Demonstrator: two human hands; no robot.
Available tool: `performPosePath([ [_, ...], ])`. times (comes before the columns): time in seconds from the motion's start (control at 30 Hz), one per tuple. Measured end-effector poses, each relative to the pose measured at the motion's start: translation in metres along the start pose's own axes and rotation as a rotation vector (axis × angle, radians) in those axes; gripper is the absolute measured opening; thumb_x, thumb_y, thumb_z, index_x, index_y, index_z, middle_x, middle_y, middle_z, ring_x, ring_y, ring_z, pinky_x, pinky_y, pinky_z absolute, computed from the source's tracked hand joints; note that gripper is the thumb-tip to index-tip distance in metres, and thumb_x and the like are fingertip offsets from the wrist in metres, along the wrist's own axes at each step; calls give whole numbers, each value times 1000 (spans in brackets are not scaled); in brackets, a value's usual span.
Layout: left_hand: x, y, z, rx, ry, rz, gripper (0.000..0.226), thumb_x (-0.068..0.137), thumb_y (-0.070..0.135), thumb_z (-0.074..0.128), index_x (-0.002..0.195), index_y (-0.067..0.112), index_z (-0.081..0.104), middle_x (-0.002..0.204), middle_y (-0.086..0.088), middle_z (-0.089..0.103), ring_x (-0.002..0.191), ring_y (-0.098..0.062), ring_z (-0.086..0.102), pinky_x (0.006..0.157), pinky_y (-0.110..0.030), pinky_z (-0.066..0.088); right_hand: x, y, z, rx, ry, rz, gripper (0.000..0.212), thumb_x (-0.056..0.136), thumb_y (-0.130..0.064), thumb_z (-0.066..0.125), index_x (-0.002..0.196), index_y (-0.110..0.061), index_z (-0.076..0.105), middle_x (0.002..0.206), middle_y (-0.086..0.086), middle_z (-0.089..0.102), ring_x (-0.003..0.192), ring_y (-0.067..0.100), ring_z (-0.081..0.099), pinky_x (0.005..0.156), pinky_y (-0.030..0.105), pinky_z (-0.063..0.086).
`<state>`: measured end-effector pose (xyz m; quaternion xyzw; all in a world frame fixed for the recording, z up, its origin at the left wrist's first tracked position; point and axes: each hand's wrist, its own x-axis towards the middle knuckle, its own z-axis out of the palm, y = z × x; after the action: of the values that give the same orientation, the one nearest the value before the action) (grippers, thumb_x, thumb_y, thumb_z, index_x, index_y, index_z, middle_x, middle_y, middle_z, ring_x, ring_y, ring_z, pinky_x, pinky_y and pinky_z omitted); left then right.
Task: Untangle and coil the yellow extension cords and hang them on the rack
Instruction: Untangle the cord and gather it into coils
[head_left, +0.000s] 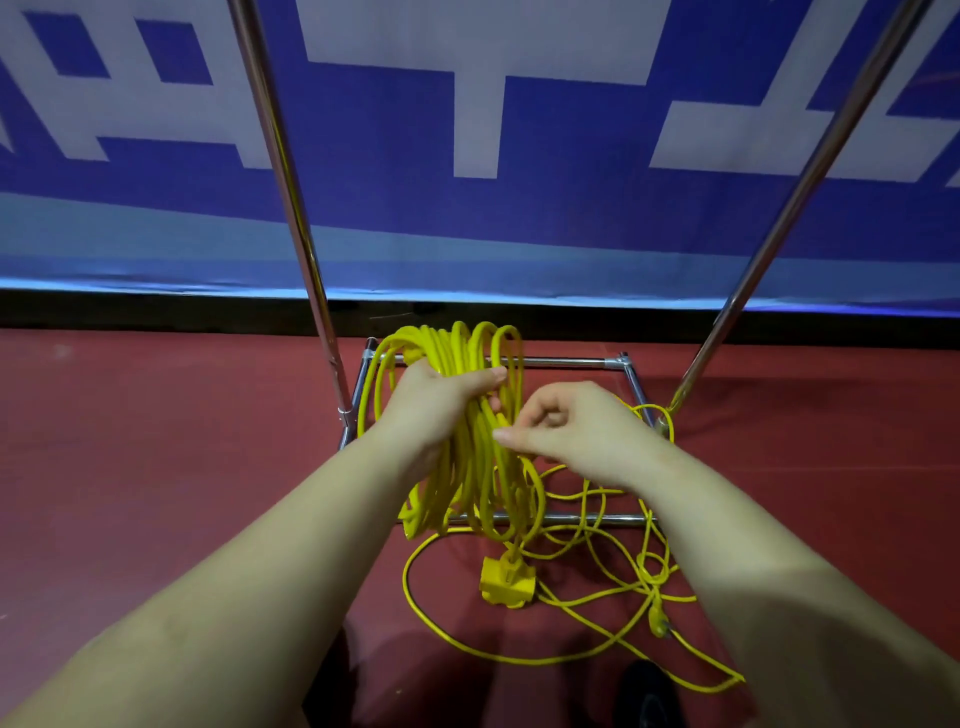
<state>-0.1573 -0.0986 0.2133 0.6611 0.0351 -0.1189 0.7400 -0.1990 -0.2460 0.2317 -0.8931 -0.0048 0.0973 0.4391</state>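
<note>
Left hand (441, 400) grips the yellow coil (467, 467); right hand (566, 431) pinches one strand. Two chrome rack uprights (291, 208) flank it, and loose cord (597, 587) and one socket block (506, 579) lie below.

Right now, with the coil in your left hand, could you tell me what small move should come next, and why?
Probably draw another length of the loose cord up with the right hand and lay it as one more loop on the coil held by the left hand. The right fingers already pinch a strand beside the coil, and much cord lies tangled on the floor across the rack base.
</note>
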Motion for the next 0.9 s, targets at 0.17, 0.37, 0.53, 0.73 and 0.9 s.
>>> performPosePath([
  [0.17, 6, 5, -13, -128, 77, -68, 14, 80, 7, 71, 68, 4, 64, 51, -6, 62, 44, -18, 59, 59, -38, 57, 3, 15, -7, -52, -103, -118, 20, 79, -26, 72, 69, -20, 57, 60, -2, 59, 58, 13, 47, 57, 25, 37],
  [0.37, 11, 16, -33, -264, 138, -126, 14, 84, 6, 67, 71, 3, 62, 49, -6, 59, 40, -14, 58, 47, -27, 53, 2, 54, -13, -515, -444, 248, 22, 79, -35, 71, 67, -23, 57, 63, -9, 57, 56, 2, 47, 59, 19, 37],
  [0.53, 13, 21, -44, -327, 104, -158, 15, 86, 11, 64, 73, 6, 61, 49, -3, 57, 41, -14, 57, 51, -27, 54, -4, 47, -14, -731, -529, 360, 27, 87, -31, 63, 106, -13, 66, 110, 4, 69, 63, 1, 52, 63, 15, 40],
  [0.73, 12, 19, -33, -341, 29, -175, 11, 86, 10, 64, 77, 4, 62, 50, -4, 57, 44, -13, 57, 54, -27, 54, 6, 36, 11, -8, -297, 183, 35, 81, -9, 65, 114, -14, 57, 94, 0, 62, 88, 15, 60, 90, 32, 48],
  [0.9, 9, 20, -26, -346, -22, -182, 17, 87, 12, 63, 71, 5, 64, 49, -3, 56, 44, -15, 56, 55, -27, 54, 11, 21, 30, 96, -66, 109, 18, 86, -24, 65, 92, -9, 57, 65, -2, 60, 54, 7, 58, 60, 21, 47],
])
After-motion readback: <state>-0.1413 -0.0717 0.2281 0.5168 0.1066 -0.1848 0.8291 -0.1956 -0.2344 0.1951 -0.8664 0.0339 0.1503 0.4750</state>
